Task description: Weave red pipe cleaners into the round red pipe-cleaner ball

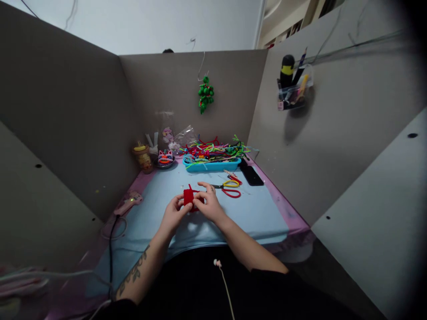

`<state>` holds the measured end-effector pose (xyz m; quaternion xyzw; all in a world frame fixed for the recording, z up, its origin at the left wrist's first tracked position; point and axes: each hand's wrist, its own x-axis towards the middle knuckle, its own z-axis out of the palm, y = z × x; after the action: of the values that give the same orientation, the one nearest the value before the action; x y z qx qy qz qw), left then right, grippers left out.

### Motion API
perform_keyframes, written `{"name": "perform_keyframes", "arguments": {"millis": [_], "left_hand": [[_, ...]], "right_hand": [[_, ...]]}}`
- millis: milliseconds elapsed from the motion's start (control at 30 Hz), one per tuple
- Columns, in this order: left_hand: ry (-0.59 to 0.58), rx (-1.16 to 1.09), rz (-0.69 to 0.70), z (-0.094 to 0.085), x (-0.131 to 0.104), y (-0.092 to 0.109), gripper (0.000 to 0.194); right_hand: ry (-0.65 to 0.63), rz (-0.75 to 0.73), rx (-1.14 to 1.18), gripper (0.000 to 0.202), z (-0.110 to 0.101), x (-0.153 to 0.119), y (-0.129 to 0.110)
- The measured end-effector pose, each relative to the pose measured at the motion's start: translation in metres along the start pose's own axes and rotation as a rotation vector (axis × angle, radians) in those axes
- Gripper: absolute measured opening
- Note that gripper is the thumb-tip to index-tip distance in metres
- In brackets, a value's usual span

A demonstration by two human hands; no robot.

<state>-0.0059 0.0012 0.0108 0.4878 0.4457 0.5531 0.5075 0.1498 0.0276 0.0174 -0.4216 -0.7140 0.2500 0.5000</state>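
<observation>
Between both hands is a small red fuzzy piece (188, 198), seemingly of pipe cleaners, with a short strand sticking up at its top. My left hand (175, 211) pinches its left and lower edge, thumb in front. Thumb and fingers of my right hand (207, 204) press on its right side, with the index finger stretched away. My fingers cover part of the red piece. Just beyond my right hand lie scissors (230, 188) with one yellow and one red handle loop.
A blue tray (213, 166) heaped with coloured pipe cleaners stands at the back. To its right lies a black phone (252, 175); to its left are a bowl (164, 164) and a cup (143, 158). A pink glue gun (128, 203) rests at the left edge. Partitions surround the table.
</observation>
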Motion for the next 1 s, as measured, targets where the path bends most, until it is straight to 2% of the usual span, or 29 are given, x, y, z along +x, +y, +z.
{"name": "perform_keyframes", "arguments": {"millis": [133,400,533,700,1000], "left_hand": [[-0.015,0.09,0.0,0.0,-0.001,0.003,0.04],[0.047,0.167,0.056,0.005,-0.004,0.004,0.029],[0.043,0.177,0.035,0.007,-0.005,0.004,0.027],[0.009,0.201,0.034,0.006,-0.006,0.004,0.022],[0.019,0.18,-0.026,0.001,-0.006,0.004,0.02]], "right_hand": [[0.022,-0.037,-0.028,0.011,0.003,-0.001,-0.001],[0.049,-0.01,0.041,0.006,0.001,-0.001,0.002],[0.094,-0.121,-0.004,0.013,-0.009,0.001,0.001],[-0.082,-0.307,-0.218,0.033,-0.014,0.01,0.002],[-0.219,-0.4,-0.418,0.022,-0.007,0.024,0.003]]}}
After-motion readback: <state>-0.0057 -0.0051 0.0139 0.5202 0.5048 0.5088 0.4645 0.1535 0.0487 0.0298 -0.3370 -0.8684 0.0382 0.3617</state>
